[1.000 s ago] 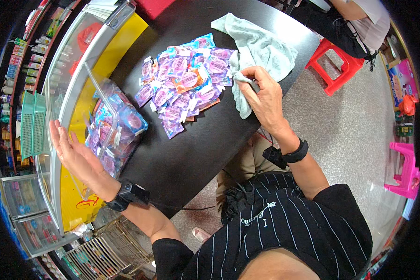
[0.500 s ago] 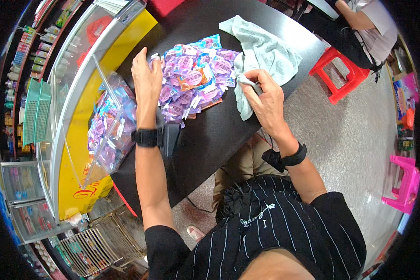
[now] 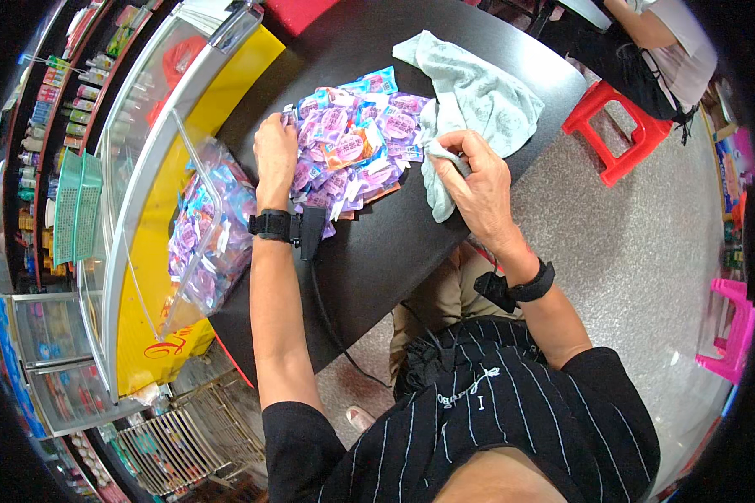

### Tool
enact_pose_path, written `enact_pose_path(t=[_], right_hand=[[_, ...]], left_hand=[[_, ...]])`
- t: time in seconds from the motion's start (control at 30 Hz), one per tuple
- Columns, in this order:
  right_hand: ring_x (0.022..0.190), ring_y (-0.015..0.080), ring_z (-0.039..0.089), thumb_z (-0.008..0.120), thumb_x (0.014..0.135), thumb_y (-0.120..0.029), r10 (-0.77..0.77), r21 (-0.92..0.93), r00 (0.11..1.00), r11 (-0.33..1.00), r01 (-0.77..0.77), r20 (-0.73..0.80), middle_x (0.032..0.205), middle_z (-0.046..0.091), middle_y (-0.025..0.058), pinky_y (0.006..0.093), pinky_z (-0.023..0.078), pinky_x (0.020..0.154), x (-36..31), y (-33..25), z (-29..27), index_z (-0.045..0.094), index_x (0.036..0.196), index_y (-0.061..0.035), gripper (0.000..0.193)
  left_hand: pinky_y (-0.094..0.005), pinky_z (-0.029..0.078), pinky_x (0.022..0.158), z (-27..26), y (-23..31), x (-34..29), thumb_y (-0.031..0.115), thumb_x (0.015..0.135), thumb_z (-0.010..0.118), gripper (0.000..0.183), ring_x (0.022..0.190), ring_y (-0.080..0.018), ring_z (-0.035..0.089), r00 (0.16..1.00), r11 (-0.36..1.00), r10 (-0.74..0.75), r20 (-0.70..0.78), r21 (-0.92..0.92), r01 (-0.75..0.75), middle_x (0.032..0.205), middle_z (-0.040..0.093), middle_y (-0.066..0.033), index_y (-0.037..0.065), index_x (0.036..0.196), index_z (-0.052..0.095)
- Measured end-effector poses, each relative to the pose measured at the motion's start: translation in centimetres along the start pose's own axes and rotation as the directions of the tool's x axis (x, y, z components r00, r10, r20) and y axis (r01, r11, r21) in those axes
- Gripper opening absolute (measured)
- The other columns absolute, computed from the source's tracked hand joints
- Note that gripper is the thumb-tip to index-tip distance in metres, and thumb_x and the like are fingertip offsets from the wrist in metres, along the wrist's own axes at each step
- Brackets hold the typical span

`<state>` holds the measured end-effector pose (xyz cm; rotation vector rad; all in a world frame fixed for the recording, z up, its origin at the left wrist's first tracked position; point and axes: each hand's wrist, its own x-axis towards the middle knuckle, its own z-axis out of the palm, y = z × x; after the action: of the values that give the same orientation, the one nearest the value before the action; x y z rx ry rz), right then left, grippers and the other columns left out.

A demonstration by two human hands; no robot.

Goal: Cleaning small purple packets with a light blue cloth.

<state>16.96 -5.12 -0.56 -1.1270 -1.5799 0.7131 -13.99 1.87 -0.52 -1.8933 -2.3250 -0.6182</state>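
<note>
A heap of small purple and blue sachets (image 3: 344, 138), a few with orange parts, lies on the dark table (image 3: 377, 243). At the heap's left edge, my left hand (image 3: 275, 159) is closed with its fingers curled down. A white-ended sachet shows just beyond the fingertips, but what they hold, if anything, is hidden. My right hand (image 3: 478, 180) pinches a bunched corner of a pale green cloth (image 3: 486, 101) between thumb and fingers. The cloth lies crumpled along the heap's right side and partly touches it.
A clear plastic bag (image 3: 214, 226) full of similar sachets lies left of my left forearm, against a yellow-sided glass display case (image 3: 155, 277). A red stool (image 3: 617, 138) and a seated person (image 3: 650, 42) are at the far right. A black cable (image 3: 323, 310) hangs from my left wrist.
My left hand has drawn back slightly toward me, and its outstretched fingers have curled in at the heap's edge. My right hand keeps its pinch on the cloth, nearly still.
</note>
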Motion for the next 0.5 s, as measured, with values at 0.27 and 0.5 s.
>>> enact_pose_path(t=[0.27, 0.5], right_hand=[[0.08, 0.0268, 0.065, 0.068, 0.085, -0.013, -0.022, 0.009, 1.0, 1.0, 0.022, 0.004, 0.09, 0.064, 0.0115, 0.0338, 0.05, 0.072, -0.1, -0.1, 0.3, 0.061, 0.096, -0.0028, 0.016], [0.079, 0.0268, 0.065, 0.068, 0.085, -0.012, -0.016, -0.045, 1.0, 0.999, 0.015, -0.009, 0.09, 0.064, 0.0116, 0.034, 0.05, 0.072, 0.0, -0.2, 0.0, 0.061, 0.095, -0.0025, 0.016]], left_hand=[[-0.0356, 0.053, 0.068, -1.8, 0.3, -0.7, 0.013, 0.088, 0.063, 0.02, 0.084, -0.0276, 0.071, 0.965, 0.972, -0.095, -0.246, -0.234, 0.036, 0.095, 0.072, -0.0178, -0.001, 0.102, 0.069], [-0.0316, 0.06, 0.077, -5.0, 5.7, -7.9, 0.009, 0.096, 0.058, 0.018, 0.086, -0.0217, 0.07, 0.924, -0.022, -0.013, 0.382, -0.924, 0.381, 0.1, 0.069, -0.0117, -0.001, 0.11, 0.061]])
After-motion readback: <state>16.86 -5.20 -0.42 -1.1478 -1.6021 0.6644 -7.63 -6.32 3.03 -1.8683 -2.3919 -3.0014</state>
